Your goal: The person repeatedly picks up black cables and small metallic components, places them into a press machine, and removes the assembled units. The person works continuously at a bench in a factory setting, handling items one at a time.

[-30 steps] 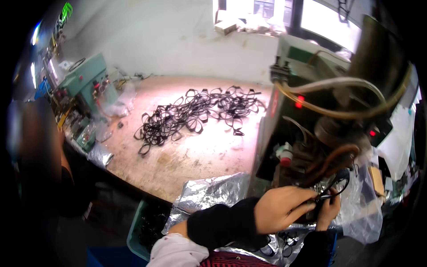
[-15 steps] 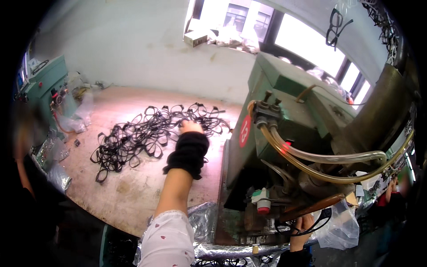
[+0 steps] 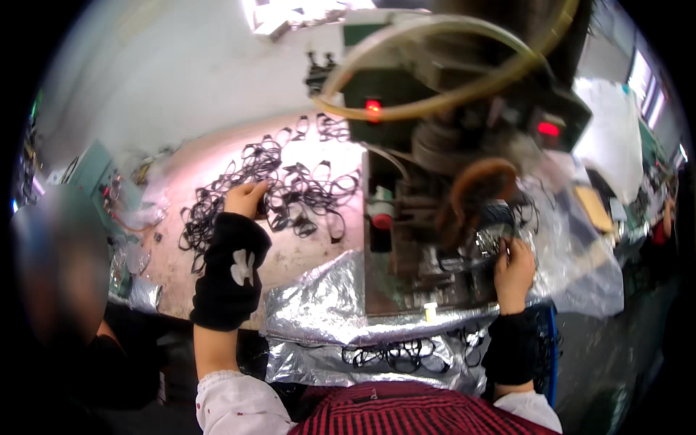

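My left hand (image 3: 245, 199) is over the near side of a loose pile of black eyeglass frames (image 3: 301, 185), fingers pinched on what looks like one dark frame. My right hand (image 3: 513, 270) is closed on another black eyeglass frame (image 3: 464, 262), held low against the green machine's working part. Blur and the machine hide part of that frame. Just above it is a rounded brown wooden handle (image 3: 487, 180). Black cuffs cover both my wrists.
The machine (image 3: 391, 163) carries a looping clear hose (image 3: 435, 29) and a red button (image 3: 381, 220). Silver foil (image 3: 319, 297) covers the near edge, with several frames (image 3: 399, 355) lying in a foil-lined trough. Clear plastic bags (image 3: 580, 268) hang at right. A blurred person (image 3: 61, 268) is at left.
The view has swung right and down. My left hand has shifted toward the pile's near side and part of the pile has spread. My right hand has brought its frame up to the machine.
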`<move>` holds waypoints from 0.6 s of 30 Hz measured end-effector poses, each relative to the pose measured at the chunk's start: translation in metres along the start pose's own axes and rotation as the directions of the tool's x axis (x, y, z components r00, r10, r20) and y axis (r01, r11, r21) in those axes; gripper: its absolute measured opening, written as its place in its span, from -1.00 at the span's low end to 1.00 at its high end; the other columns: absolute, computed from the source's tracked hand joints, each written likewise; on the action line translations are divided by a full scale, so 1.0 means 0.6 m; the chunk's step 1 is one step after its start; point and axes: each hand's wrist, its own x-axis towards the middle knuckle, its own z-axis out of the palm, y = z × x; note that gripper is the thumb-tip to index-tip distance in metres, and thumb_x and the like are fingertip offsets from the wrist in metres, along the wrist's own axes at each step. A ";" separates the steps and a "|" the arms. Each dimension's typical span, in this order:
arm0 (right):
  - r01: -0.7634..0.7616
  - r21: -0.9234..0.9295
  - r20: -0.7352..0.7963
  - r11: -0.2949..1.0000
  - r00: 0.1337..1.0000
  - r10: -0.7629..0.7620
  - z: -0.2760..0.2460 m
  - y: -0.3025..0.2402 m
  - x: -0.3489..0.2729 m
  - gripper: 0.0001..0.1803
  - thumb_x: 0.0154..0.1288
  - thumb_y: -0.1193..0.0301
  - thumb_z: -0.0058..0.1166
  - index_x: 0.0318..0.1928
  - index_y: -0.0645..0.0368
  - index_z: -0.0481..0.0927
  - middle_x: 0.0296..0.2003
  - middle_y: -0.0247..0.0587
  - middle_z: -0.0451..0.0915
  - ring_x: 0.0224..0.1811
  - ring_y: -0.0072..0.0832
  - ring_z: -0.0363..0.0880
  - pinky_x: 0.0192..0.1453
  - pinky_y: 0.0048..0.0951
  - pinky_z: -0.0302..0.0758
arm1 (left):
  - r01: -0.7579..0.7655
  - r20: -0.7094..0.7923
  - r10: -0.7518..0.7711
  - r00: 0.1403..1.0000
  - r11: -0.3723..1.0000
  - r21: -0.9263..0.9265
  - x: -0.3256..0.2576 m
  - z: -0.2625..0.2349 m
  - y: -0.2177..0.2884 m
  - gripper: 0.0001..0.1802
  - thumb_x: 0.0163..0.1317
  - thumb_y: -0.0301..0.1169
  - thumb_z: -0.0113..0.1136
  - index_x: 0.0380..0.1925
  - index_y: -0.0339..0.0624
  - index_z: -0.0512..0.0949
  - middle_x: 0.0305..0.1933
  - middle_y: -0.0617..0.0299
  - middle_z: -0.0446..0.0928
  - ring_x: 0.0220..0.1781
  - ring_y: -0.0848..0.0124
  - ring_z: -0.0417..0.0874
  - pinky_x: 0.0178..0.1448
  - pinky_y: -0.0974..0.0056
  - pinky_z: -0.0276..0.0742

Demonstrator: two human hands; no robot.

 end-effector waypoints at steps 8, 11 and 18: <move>0.114 -0.051 0.118 0.992 0.987 -0.107 0.000 0.015 -0.012 -0.81 0.06 0.45 0.28 -0.27 0.19 0.63 -0.15 -0.11 0.61 -0.02 -0.10 0.52 0.00 -0.17 0.47 | 0.179 0.112 -0.168 0.979 0.466 -0.867 -0.025 0.038 -0.055 -0.85 0.35 -0.33 0.23 -0.24 -0.17 0.54 -0.32 0.30 0.61 -0.34 0.48 0.62 -0.26 0.44 0.65; 0.128 0.076 -0.010 0.989 0.992 -0.127 -0.003 0.014 0.004 -0.90 0.12 0.50 0.21 -0.32 0.23 0.63 -0.31 -0.10 0.63 -0.15 -0.07 0.56 -0.08 -0.18 0.48 | 0.132 0.115 -0.066 0.991 0.413 -0.901 -0.035 0.050 -0.035 -0.83 0.35 -0.27 0.23 -0.29 -0.12 0.56 -0.33 0.33 0.62 -0.32 0.45 0.63 -0.24 0.37 0.63; -0.021 0.147 -0.017 0.989 1.000 0.024 -0.001 0.025 -0.003 -0.88 0.18 0.52 0.17 -0.26 0.24 0.68 -0.29 -0.11 0.66 -0.19 -0.15 0.60 -0.07 -0.24 0.52 | 0.086 -0.037 -0.267 0.963 0.435 -0.896 -0.056 0.086 0.002 -0.79 0.27 -0.24 0.33 -0.32 -0.07 0.53 -0.33 0.30 0.57 -0.28 0.42 0.58 -0.21 0.29 0.58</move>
